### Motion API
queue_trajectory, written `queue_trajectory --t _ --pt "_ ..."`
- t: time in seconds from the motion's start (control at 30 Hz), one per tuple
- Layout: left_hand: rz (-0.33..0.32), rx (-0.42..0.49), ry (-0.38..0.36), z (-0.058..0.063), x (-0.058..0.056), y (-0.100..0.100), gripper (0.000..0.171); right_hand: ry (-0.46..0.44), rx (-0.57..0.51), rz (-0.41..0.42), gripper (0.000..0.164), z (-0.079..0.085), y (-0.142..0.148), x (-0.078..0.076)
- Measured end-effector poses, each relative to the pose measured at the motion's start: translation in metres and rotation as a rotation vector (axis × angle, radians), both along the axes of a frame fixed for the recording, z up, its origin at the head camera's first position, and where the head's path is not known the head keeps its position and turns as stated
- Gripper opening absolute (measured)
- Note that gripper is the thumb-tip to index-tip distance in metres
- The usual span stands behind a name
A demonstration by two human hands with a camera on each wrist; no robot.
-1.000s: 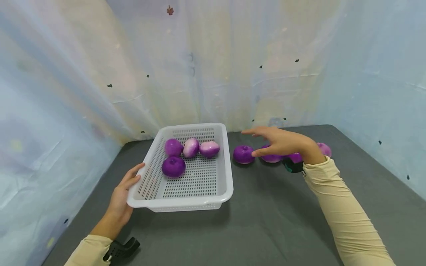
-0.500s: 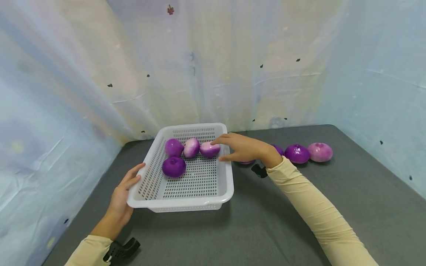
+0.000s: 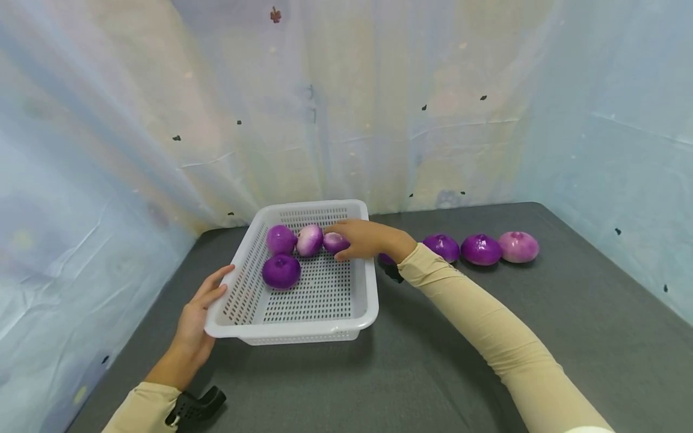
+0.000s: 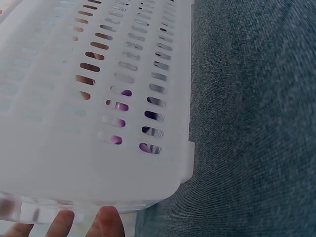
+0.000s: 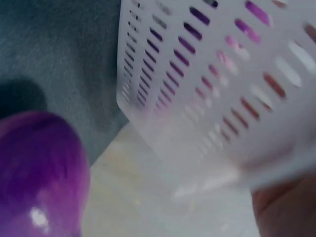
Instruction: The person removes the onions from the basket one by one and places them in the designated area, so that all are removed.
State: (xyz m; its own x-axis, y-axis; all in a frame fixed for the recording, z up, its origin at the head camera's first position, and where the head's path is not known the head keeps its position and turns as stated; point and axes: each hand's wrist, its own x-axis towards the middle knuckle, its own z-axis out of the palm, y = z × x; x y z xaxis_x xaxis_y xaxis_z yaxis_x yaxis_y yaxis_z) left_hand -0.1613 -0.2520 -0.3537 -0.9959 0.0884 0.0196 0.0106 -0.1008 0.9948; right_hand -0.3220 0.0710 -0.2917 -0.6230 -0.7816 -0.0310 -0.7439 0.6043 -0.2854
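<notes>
A white plastic basket (image 3: pixel 303 330) with slotted sides holds several purple onions. My left hand (image 3: pixel 192 328) grips its left rim; in the left wrist view the fingertips (image 4: pixel 111 222) show at the rim of the basket wall (image 4: pixel 89 168). My right hand (image 3: pixel 368 238) reaches over the right rim, thumb and fingers round the rightmost onion (image 3: pixel 335 242), which it partly covers. Left of it lie a pale-topped onion (image 3: pixel 310 240), a purple onion (image 3: pixel 280 240) and, nearer me, a darker onion (image 3: pixel 281 272).
Outside the basket, on the grey cloth-covered table (image 3: pixel 433 361), a row runs rightward: an onion (image 3: pixel 385 259) mostly behind the right wrist, two purple onions (image 3: pixel 442 247) and a pinker onion (image 3: pixel 518 247). A pale patterned curtain (image 3: pixel 335 120) hangs behind the table.
My right hand has moved left from above the row of onions into the basket and closed round the rightmost onion there. The left hand and basket stay in place.
</notes>
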Motion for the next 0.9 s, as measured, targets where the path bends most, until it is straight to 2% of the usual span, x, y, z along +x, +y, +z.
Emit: queue_trajectory --t 0.23,0.37,0.6,0.77,0.9 --pt "0.003 -0.006 -0.011 -0.003 0.004 0.003 0.047 0.073 0.141 -0.121 0.08 -0.016 -0.02 -0.006" --pt "-0.004 -0.001 0.004 -0.002 0.003 0.006 0.046 0.126 0.189 -0.163 0.079 -0.019 -0.022 -0.008" --pt "-0.008 -0.022 -0.007 0.005 0.0 0.008 0.048 0.143 0.193 -0.169 0.071 -0.013 -0.02 -0.007" --pt "-0.011 -0.008 -0.008 0.004 0.001 0.007 0.048 0.162 0.21 -0.156 0.071 -0.013 -0.021 -0.006" --pt "-0.007 -0.004 -0.007 0.002 0.001 0.006 0.047 0.143 0.191 -0.123 0.067 -0.013 -0.022 -0.006"
